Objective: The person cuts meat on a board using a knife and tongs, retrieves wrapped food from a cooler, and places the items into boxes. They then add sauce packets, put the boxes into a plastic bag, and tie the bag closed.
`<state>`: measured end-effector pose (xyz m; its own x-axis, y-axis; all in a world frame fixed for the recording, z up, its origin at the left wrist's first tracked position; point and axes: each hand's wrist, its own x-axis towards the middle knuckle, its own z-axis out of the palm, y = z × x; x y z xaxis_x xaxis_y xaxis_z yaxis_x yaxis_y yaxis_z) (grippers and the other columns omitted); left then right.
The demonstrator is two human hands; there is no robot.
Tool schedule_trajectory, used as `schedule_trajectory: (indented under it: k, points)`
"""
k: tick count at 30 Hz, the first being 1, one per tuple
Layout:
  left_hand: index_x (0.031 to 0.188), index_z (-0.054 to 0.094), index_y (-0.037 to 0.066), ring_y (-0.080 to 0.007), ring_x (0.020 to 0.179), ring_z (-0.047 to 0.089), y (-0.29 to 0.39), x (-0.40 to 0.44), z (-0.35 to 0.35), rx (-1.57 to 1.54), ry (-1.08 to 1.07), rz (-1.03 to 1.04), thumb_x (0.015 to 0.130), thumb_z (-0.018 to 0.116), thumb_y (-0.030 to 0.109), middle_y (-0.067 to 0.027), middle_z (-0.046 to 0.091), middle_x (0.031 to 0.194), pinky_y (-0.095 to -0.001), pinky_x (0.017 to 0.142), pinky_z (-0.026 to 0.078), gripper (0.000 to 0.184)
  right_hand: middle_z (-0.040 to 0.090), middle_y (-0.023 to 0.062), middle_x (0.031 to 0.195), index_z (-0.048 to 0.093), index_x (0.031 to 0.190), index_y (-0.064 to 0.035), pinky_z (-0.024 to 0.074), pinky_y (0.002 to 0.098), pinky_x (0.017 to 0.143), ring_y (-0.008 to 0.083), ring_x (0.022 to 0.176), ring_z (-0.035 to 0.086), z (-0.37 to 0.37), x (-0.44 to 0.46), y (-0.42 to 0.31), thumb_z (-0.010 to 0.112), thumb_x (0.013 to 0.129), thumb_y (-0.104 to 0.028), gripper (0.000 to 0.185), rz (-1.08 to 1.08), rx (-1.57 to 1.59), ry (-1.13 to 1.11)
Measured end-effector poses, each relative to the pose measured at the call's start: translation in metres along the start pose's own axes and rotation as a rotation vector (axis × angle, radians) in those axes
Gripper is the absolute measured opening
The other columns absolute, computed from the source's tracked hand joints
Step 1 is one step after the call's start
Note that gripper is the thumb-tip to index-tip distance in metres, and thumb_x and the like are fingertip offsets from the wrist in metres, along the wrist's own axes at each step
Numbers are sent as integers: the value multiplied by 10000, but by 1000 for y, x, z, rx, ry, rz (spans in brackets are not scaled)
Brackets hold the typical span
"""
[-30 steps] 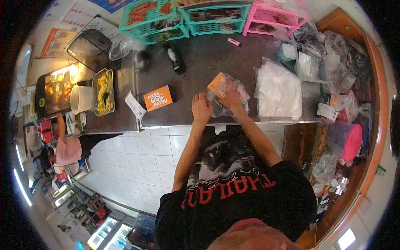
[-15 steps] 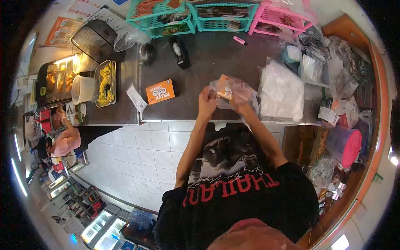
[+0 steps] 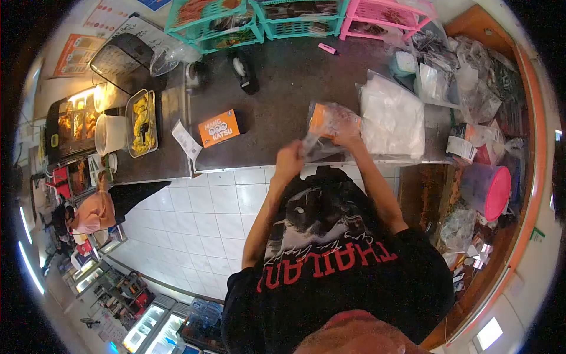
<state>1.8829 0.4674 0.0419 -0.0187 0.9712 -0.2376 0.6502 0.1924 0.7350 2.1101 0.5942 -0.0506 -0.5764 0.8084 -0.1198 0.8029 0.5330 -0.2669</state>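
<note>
An orange box (image 3: 321, 120) lies inside a clear plastic bag (image 3: 331, 144) on the dark counter. My left hand (image 3: 289, 160) is closed on the bag's twisted edge, at the lower left of the box. Against the right part of the box rests my right hand (image 3: 348, 137), its fingers curled round the bagged box and partly hidden by plastic. A second orange box (image 3: 219, 128) with white lettering stands to the left, beside a paper receipt (image 3: 187, 140). A stack of clear bags (image 3: 392, 118) lies just right of my right hand.
A tape dispenser (image 3: 243, 74) and a pink marker (image 3: 328, 49) lie farther back. Teal baskets (image 3: 300, 28) and a pink basket (image 3: 386, 26) line the rear. A food tray (image 3: 141, 124) is at left, near a person (image 3: 94, 209) in pink.
My left hand has come down toward the counter's front edge, pulling the bag's edge out from the box. My right hand stays at the box. The person at left has shifted posture.
</note>
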Motion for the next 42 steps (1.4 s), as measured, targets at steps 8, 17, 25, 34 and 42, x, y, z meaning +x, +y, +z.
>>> schedule_trajectory:
  k: [8, 17, 25, 34, 42]
  points:
    - [946, 639, 40, -218, 909, 623, 68, 18, -5, -806, 160, 76, 963, 536, 115, -102, 690, 988, -353, 831, 474, 129, 478, 132, 1436, 555, 1352, -169, 309, 573, 1039, 388, 1319, 412, -10, -10, -26, 700, 760, -195, 609, 92, 67, 149]
    - [1059, 624, -20, -118, 800, 603, 68, 39, -32, -1084, 9, -23, 1031, 469, 151, -29, 654, 910, -285, 812, 465, 233, 645, 171, 1061, 662, 956, -36, 444, 449, 954, 396, 1073, 565, -108, -72, 44, 690, 668, -64, 291, -87, -219, -166]
    - [1033, 603, 0, -110, 800, 607, 70, 15, -19, -1025, -28, 43, 1023, 487, 121, -15, 624, 878, -287, 775, 497, 168, 601, 189, 1186, 594, 1257, -109, 424, 485, 946, 393, 1118, 543, -108, -3, -34, 726, 690, -227, 595, 20, 63, -377]
    - [1079, 561, -13, -149, 723, 688, 71, -1, -23, -584, 122, 92, 992, 516, 107, -107, 652, 759, -307, 635, 536, 154, 535, 148, 1317, 523, 1333, -120, 327, 507, 1061, 359, 1243, 457, 18, 22, 0, 748, 682, -442, 760, 38, -119, 117]
    - [1229, 556, 19, -130, 802, 636, 90, -16, -19, -762, -110, 102, 1002, 476, 65, -75, 663, 940, -316, 755, 540, 245, 451, 122, 1434, 455, 1412, -130, 303, 499, 1098, 347, 1326, 386, -21, 28, -12, 739, 729, -510, 831, 178, -127, 0]
